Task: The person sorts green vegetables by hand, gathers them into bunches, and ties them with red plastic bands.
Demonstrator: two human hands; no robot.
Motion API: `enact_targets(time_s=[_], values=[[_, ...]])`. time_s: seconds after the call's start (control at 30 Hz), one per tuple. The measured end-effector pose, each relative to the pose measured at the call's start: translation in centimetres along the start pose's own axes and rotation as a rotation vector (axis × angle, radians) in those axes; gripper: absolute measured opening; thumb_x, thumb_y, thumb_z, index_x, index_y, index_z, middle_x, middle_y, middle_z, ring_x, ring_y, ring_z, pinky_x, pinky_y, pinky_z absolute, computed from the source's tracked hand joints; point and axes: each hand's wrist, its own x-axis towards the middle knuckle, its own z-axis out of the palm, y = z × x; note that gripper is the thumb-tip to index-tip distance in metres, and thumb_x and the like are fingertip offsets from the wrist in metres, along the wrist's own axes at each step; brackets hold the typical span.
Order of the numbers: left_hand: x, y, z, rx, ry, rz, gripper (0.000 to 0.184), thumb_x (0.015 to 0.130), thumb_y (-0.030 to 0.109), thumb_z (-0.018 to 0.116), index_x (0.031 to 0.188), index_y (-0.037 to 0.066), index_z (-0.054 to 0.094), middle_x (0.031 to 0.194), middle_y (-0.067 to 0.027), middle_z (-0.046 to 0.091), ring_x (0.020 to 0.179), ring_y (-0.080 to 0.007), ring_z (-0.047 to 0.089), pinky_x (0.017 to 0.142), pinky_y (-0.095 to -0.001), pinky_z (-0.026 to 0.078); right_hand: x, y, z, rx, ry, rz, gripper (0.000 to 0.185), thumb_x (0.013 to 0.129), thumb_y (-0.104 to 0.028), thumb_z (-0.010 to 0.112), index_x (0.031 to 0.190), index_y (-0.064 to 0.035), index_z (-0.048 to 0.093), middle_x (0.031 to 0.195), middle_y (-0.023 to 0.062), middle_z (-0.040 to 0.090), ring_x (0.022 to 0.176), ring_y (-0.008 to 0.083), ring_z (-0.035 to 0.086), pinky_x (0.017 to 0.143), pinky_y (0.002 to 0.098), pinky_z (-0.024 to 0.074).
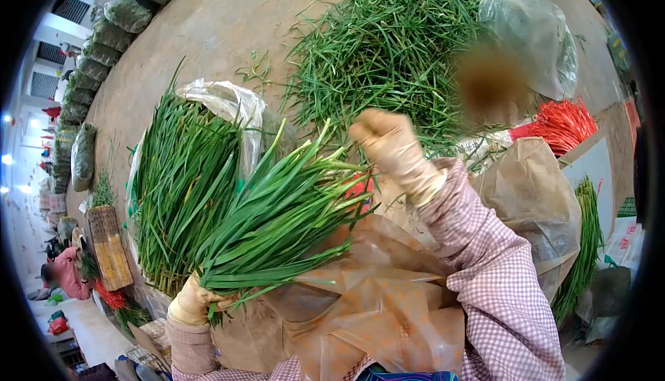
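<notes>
My left hand, in a pale glove, is wrapped round a bunch of long flat green leaves, which look like garlic chives. The leaves fan up and right, their pale stem ends pointing toward my right hand. My right hand, also gloved, is curled closed just beyond those stem ends; whatever its fingers hold, if anything, is hidden. Left of the held bunch, a plastic bag wraps a thick stack of chives. A large loose heap of chives lies on the floor ahead.
A brown plastic sheet covers my lap. Red ties and a clear plastic bag lie to the right, near a green bundle. Filled bags line the far left. Another person sits at the left.
</notes>
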Motion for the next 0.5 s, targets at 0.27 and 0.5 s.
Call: enact_targets(time_s=[0.27,0.5], values=[[-1.7,-0.7,1.5,-0.427,-0.172,-0.370,0.032,0.086,-0.001,0.045,0.118,0.002,0.051,0.110,-0.0105,0.058,0.099,-0.0217,0.059,0.081,-0.0316,0.051,0.8,-0.1,-3.7,0.012,-0.225,0.249,0.049,0.080,-0.035,0.069,0.113,-0.0003,0.058,0.096,0.0100,0.065,0.082,0.0170,0.060,0.075,0.0280,0.0491],[-2.1,-1.2,2.3,0.144,0.030,0.015,0.029,0.084,-0.003,0.048,0.111,0.002,0.055,0.109,-0.0100,0.059,0.097,-0.0187,0.060,0.080,-0.0284,0.051,1.3,-0.3,0.9,-0.209,-0.297,0.029,0.021,0.084,-0.023,0.060,0.097,-0.0065,0.064,0.081,0.0151,0.064,0.073,0.0315,0.061,0.069,0.0368,0.0494]])
